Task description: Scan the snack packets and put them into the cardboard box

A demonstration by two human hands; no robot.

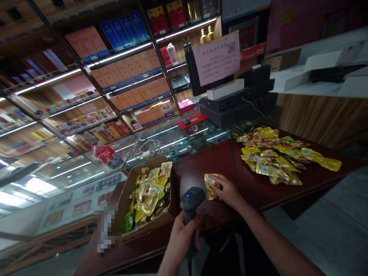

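My left hand [181, 234] is wrapped round the handle of a black barcode scanner [192, 196], whose head shows a small blue light. The scanner's head points toward a gold snack packet [209, 188] on the dark red tabletop. My right hand [227, 191] has its fingers on that packet, gripping its right side. To the left stands an open cardboard box [171, 191] holding many gold, yellow and green packets [151, 191]. A spread pile of similar gold and yellow packets [270, 161] lies to the right of my right hand.
A glass display counter [161, 132] runs behind the dark red table [189, 168]. A monitor with a pink paper notice [215, 57] stands at the back above a black cash drawer [224, 115]. A mouse [186, 121] rests on a red mat. A cable [233, 161] crosses the tabletop.
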